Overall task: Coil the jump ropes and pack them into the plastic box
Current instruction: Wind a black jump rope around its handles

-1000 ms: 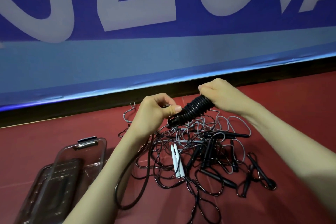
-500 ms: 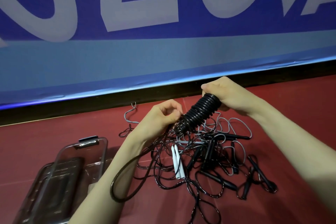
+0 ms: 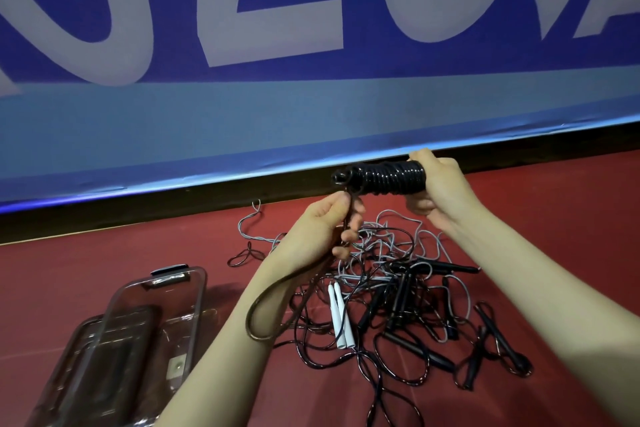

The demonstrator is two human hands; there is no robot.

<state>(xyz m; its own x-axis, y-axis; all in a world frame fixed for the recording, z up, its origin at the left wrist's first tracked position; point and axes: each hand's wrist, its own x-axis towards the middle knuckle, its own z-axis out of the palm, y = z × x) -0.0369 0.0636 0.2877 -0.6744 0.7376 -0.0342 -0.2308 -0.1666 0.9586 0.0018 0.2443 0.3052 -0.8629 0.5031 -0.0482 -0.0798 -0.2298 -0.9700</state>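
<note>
My right hand grips a black jump rope wound tightly around its handles, held level above the floor. My left hand pinches the loose tail of that same rope just below the bundle's left end; the tail drops and loops past my left forearm. Beneath both hands lies a tangled pile of jump ropes, black and grey, with a pair of white handles and several black handles. The clear plastic box stands open at lower left on the red floor.
The box's lid lies beside the box, at the lower left edge. A blue banner wall with large pale letters and a dark baseboard runs close behind the pile. Red floor spreads left and right.
My right hand lifted the coiled rope and turned it from slanted to level. My left hand slid off the bundle's end and now holds the tail below it.
</note>
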